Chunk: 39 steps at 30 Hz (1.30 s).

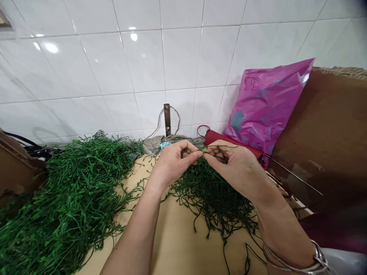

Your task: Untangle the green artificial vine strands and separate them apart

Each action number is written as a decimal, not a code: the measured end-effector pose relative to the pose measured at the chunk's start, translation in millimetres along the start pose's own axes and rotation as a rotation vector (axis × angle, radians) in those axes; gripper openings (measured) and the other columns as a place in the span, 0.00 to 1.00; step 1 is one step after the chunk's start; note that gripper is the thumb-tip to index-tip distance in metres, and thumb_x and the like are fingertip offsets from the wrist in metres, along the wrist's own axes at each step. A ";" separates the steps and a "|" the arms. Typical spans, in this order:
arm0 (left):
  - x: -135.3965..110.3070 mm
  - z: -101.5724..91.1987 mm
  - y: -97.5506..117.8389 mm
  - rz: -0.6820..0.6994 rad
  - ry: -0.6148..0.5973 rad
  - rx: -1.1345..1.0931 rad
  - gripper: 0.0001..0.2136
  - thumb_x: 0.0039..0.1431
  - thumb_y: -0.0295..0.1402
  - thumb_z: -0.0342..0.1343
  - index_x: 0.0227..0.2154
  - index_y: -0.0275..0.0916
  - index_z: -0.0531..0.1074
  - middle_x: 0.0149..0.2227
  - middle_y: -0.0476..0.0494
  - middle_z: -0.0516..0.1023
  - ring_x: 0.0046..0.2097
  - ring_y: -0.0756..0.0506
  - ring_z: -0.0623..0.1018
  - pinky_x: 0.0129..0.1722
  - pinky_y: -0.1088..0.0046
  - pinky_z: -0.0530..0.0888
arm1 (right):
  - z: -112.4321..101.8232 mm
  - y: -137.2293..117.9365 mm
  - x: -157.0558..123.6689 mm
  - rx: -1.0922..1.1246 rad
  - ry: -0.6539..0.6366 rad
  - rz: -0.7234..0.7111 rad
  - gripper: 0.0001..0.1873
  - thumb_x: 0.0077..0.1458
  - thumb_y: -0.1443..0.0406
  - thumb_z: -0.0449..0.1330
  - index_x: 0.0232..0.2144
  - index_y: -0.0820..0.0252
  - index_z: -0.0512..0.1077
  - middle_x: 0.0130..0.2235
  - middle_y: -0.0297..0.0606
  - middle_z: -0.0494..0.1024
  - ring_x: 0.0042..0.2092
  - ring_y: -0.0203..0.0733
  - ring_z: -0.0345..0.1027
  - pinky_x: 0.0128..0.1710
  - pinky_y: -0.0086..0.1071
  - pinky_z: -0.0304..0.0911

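My left hand (172,164) and my right hand (232,164) meet above the beige tabletop (177,248), their fingertips pinching a thin green artificial plant strand (219,147). The strand runs from my left fingers out past my right hand. Under my hands lies a tangled heap of dark green strands (212,198), with some ends hanging over the table's front edge. To the left of my left forearm is a much larger mound of brighter green strands (77,183). A metal bangle (298,259) circles my right wrist.
White tiles (129,68) form the back wall, with a metal bracket (167,119) and a thin cable on it. A pink plastic bag (266,107) leans behind a red pouch (229,141). A brown panel (312,130) stands at right, a cardboard piece (14,164) at left.
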<state>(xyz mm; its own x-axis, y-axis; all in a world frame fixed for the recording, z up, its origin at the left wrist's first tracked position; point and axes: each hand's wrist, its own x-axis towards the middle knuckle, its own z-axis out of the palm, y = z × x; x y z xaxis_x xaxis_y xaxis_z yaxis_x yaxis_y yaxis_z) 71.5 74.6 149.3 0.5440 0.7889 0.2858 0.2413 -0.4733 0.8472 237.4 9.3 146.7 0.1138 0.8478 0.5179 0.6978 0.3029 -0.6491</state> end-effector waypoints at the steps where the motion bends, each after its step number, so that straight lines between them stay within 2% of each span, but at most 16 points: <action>1: 0.3 1.0 0.0 -0.019 -0.004 -0.007 0.11 0.61 0.42 0.58 0.30 0.39 0.72 0.26 0.50 0.77 0.28 0.51 0.71 0.29 0.75 0.63 | 3.8 1.0 -0.4 -0.046 0.027 -0.018 0.06 0.58 0.64 0.59 0.30 0.58 0.74 0.30 0.35 0.80 0.30 0.40 0.72 0.31 0.33 0.62; 5: 3.0 5.2 -4.3 -0.069 0.006 -0.030 0.09 0.63 0.39 0.55 0.32 0.40 0.68 0.22 0.54 0.73 0.25 0.51 0.69 0.26 0.75 0.63 | 24.1 3.5 -0.7 -0.262 0.169 -0.150 0.06 0.60 0.68 0.55 0.31 0.58 0.70 0.32 0.40 0.78 0.32 0.43 0.70 0.35 0.36 0.59; 9: 3.8 6.7 -6.5 -0.014 0.033 0.067 0.09 0.67 0.36 0.49 0.31 0.41 0.67 0.23 0.53 0.73 0.26 0.50 0.72 0.31 0.73 0.65 | 40.1 5.1 -0.1 -0.348 0.206 -0.205 0.09 0.63 0.69 0.50 0.31 0.56 0.67 0.31 0.41 0.77 0.32 0.46 0.70 0.35 0.36 0.57; 14: 0.8 12.5 2.2 0.058 0.116 0.351 0.12 0.67 0.31 0.47 0.25 0.42 0.60 0.23 0.50 0.71 0.28 0.46 0.69 0.32 0.70 0.58 | 46.8 6.2 -1.1 -0.297 0.231 -0.100 0.07 0.62 0.66 0.51 0.31 0.54 0.65 0.27 0.36 0.75 0.26 0.44 0.65 0.30 0.35 0.53; 17: -0.6 25.1 7.4 0.051 0.167 0.398 0.13 0.66 0.29 0.48 0.24 0.43 0.55 0.23 0.49 0.67 0.26 0.46 0.65 0.30 0.69 0.54 | 47.4 10.1 0.5 -0.224 0.304 0.015 0.06 0.60 0.66 0.52 0.30 0.53 0.65 0.24 0.34 0.73 0.24 0.42 0.63 0.28 0.34 0.53; 20: -1.0 37.0 9.8 0.047 0.175 0.348 0.13 0.65 0.29 0.48 0.24 0.43 0.57 0.22 0.50 0.65 0.25 0.47 0.64 0.30 0.69 0.55 | 40.0 17.5 4.0 -0.134 0.365 0.094 0.05 0.57 0.67 0.53 0.29 0.54 0.65 0.24 0.35 0.74 0.25 0.42 0.66 0.28 0.34 0.56; 22: -0.3 38.8 8.7 0.048 0.175 0.250 0.12 0.66 0.30 0.48 0.25 0.42 0.60 0.22 0.51 0.68 0.26 0.48 0.67 0.31 0.70 0.58 | 30.2 21.4 5.6 -0.050 0.302 0.080 0.04 0.58 0.66 0.55 0.29 0.55 0.67 0.26 0.35 0.75 0.27 0.41 0.68 0.29 0.33 0.59; 25: 2.3 31.6 3.3 0.052 0.142 0.109 0.12 0.67 0.34 0.50 0.26 0.41 0.66 0.24 0.51 0.73 0.27 0.50 0.71 0.32 0.73 0.63 | 14.4 22.4 6.0 -0.013 0.164 0.006 0.05 0.59 0.65 0.57 0.30 0.57 0.71 0.29 0.35 0.77 0.30 0.40 0.69 0.33 0.33 0.62; 27: 4.5 24.6 -1.4 0.047 0.113 0.027 0.10 0.66 0.36 0.52 0.29 0.40 0.69 0.25 0.52 0.75 0.27 0.51 0.72 0.31 0.75 0.64 | 7.3 21.0 5.6 -0.069 0.146 -0.076 0.06 0.59 0.67 0.57 0.35 0.58 0.75 0.35 0.38 0.80 0.37 0.43 0.73 0.40 0.36 0.65; 30: 6.8 17.8 -6.5 0.025 0.066 -0.065 0.10 0.64 0.39 0.55 0.30 0.39 0.71 0.25 0.51 0.76 0.26 0.52 0.72 0.29 0.76 0.66 | 3.1 19.0 5.7 -0.113 0.123 -0.184 0.11 0.59 0.68 0.57 0.41 0.57 0.78 0.45 0.41 0.82 0.48 0.47 0.74 0.52 0.41 0.65; 35: 7.8 14.1 -7.5 0.025 0.040 -0.046 0.11 0.63 0.38 0.56 0.28 0.37 0.71 0.26 0.50 0.77 0.26 0.53 0.73 0.28 0.77 0.66 | -1.0 19.0 8.1 -0.012 -0.022 -0.094 0.10 0.60 0.66 0.57 0.37 0.58 0.79 0.39 0.38 0.83 0.43 0.44 0.76 0.48 0.38 0.67; 39: 7.6 9.5 -6.6 0.043 0.006 0.025 0.10 0.62 0.37 0.57 0.28 0.38 0.72 0.25 0.51 0.78 0.27 0.53 0.73 0.30 0.76 0.67 | -7.0 19.9 9.7 0.057 -0.056 -0.093 0.11 0.59 0.63 0.58 0.37 0.58 0.80 0.40 0.38 0.84 0.43 0.44 0.77 0.46 0.37 0.69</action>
<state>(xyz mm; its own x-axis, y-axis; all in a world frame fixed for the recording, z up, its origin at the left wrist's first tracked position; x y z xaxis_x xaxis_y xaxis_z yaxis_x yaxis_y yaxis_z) 81.7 80.0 141.6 0.5498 0.7698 0.3244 0.2382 -0.5167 0.8224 257.3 20.5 142.8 0.0099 0.8372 0.5468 0.6623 0.4042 -0.6309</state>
